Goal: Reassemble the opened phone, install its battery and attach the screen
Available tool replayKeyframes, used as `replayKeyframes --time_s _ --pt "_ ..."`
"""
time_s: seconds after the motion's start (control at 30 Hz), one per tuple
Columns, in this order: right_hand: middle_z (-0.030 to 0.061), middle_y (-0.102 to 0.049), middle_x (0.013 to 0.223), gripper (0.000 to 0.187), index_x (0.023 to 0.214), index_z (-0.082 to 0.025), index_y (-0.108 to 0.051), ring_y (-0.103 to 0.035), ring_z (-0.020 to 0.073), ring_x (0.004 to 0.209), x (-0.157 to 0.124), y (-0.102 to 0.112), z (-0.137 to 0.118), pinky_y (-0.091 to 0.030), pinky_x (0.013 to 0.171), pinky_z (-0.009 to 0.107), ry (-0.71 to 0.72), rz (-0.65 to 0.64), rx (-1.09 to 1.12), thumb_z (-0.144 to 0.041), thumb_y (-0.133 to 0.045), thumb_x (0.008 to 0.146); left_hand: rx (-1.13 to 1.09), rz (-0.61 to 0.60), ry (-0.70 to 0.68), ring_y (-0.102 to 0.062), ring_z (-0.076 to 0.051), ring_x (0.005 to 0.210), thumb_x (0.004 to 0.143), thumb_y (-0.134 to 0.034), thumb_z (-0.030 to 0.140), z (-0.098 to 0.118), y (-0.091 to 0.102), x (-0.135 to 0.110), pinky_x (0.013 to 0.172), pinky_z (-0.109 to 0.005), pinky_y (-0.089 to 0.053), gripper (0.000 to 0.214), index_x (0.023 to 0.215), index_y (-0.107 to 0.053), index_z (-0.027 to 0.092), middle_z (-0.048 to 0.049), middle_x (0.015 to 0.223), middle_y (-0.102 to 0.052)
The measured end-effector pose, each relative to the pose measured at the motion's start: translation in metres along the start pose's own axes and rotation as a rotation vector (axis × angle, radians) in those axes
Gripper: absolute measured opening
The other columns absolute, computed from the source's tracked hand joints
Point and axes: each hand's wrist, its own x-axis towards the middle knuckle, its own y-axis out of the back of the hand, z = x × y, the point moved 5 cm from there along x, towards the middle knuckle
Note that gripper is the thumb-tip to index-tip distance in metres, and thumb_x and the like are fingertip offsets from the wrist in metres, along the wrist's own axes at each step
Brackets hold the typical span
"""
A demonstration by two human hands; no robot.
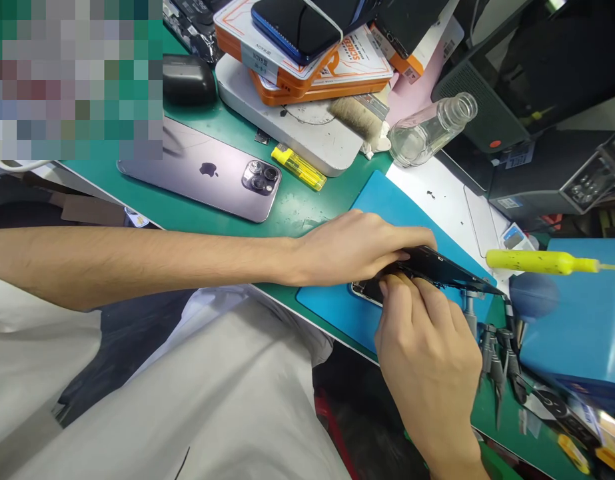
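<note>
An opened phone lies on the blue mat (332,300). Its dark screen panel (452,270) is tilted up from the phone body (367,291). My left hand (354,247) comes across from the left, its fingers gripping the near end of the raised panel. Bent over the phone body, my right hand (427,340) has its fingertips pressed together just beneath the panel. Those fingertips are partly hidden, so what they hold, if anything, I cannot make out. A purple phone (187,170) lies back-up on the green table, left of the mat.
Behind lie a yellow lighter (300,167), a brush (360,117) on a grey slab (297,130), orange-edged boxes (282,73) and a glass bottle (430,133). To the right are a yellow-handled tool (542,262), several tweezers or pliers (494,360) and a blue box (582,307).
</note>
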Motion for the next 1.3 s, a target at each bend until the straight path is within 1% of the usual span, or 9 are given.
replayKeyframes --time_s 0.17,0.33,0.47,0.63,0.73,0.83,0.93,1.1,1.3 --pt "0.0131 -0.074 0.088 0.013 0.117 -0.006 -0.068 -0.067 0.0291 0.095 -0.003 -0.007 0.005 -0.047 0.078 0.04 0.027 0.037 0.056 -0.01 -0.069 0.105 -0.002 0.018 -0.002 -0.08 -0.023 0.103 0.11 -0.051 0.016 0.0 0.0 0.0 0.082 -0.036 -0.051 0.033 0.132 -0.07 0.033 0.003 0.122 -0.083" --pt "0.0096 -0.071 0.084 0.005 0.11 -0.011 -0.068 -0.064 0.0279 0.089 -0.003 -0.011 0.007 -0.048 0.08 0.041 0.053 0.051 0.098 -0.011 -0.065 0.106 0.007 0.041 -0.002 -0.08 -0.021 0.099 0.11 -0.052 0.016 0.0 -0.001 -0.001 0.082 -0.034 -0.052 0.032 0.132 -0.07 0.031 0.0032 0.119 -0.083" --pt "0.0135 -0.08 0.1 0.008 0.113 -0.009 -0.069 -0.072 0.0279 0.099 -0.014 -0.011 0.018 -0.052 0.086 0.04 -0.023 0.131 0.243 -0.009 -0.068 0.105 0.021 0.112 -0.036 -0.08 -0.018 0.091 0.11 -0.057 0.017 0.0 0.0 -0.004 0.078 -0.03 -0.052 0.03 0.132 -0.072 0.03 0.0046 0.107 -0.084" --pt "0.0157 -0.084 0.118 0.017 0.118 -0.008 -0.07 -0.077 0.0289 0.106 -0.03 -0.017 0.027 -0.056 0.094 0.041 -0.137 0.221 0.402 -0.004 -0.07 0.102 0.02 0.128 -0.051 -0.08 -0.015 0.099 0.11 -0.06 0.013 0.002 0.0 -0.005 0.084 -0.025 -0.053 0.029 0.134 -0.073 0.025 0.0045 0.118 -0.085" --pt "0.015 -0.085 0.119 0.017 0.119 -0.009 -0.07 -0.077 0.0296 0.108 -0.03 -0.019 0.026 -0.057 0.095 0.042 -0.151 0.235 0.418 -0.004 -0.07 0.102 0.028 0.135 -0.044 -0.08 -0.013 0.098 0.111 -0.061 0.014 0.004 0.0 -0.004 0.083 -0.023 -0.054 0.026 0.131 -0.074 0.026 0.0059 0.117 -0.085" --pt "0.0155 -0.084 0.122 0.017 0.119 -0.009 -0.07 -0.078 0.0306 0.11 -0.029 -0.02 0.025 -0.057 0.097 0.044 -0.115 0.227 0.415 -0.006 -0.07 0.102 0.033 0.134 -0.032 -0.08 -0.011 0.101 0.111 -0.063 0.016 0.006 0.0 -0.004 0.085 -0.02 -0.054 0.025 0.131 -0.074 0.026 0.0069 0.12 -0.084" --pt "0.0144 -0.086 0.118 0.013 0.116 -0.01 -0.071 -0.079 0.0296 0.107 -0.034 -0.023 0.029 -0.058 0.098 0.045 -0.094 0.234 0.449 -0.007 -0.07 0.103 0.028 0.128 -0.017 -0.08 -0.01 0.105 0.111 -0.063 0.015 0.008 -0.001 -0.004 0.087 -0.017 -0.054 0.025 0.131 -0.074 0.025 0.008 0.122 -0.084" --pt "0.0106 -0.088 0.108 0.015 0.112 -0.016 -0.073 -0.082 0.0246 0.102 -0.053 -0.024 0.042 -0.061 0.092 0.039 -0.284 0.463 0.512 -0.009 -0.061 0.106 0.059 0.1 -0.006 -0.081 -0.009 0.102 0.109 -0.064 0.01 0.011 -0.001 -0.003 0.09 -0.016 -0.054 0.026 0.127 -0.075 0.024 0.0084 0.118 -0.085" --pt "0.0124 -0.088 0.107 0.013 0.108 -0.013 -0.073 -0.082 0.0272 0.104 -0.05 -0.03 0.037 -0.061 0.094 0.043 -0.226 0.415 0.506 -0.013 -0.06 0.108 0.097 0.102 0.029 -0.081 -0.008 0.101 0.108 -0.065 0.009 0.013 0.0 -0.003 0.089 -0.015 -0.055 0.026 0.127 -0.075 0.024 0.0091 0.118 -0.085"
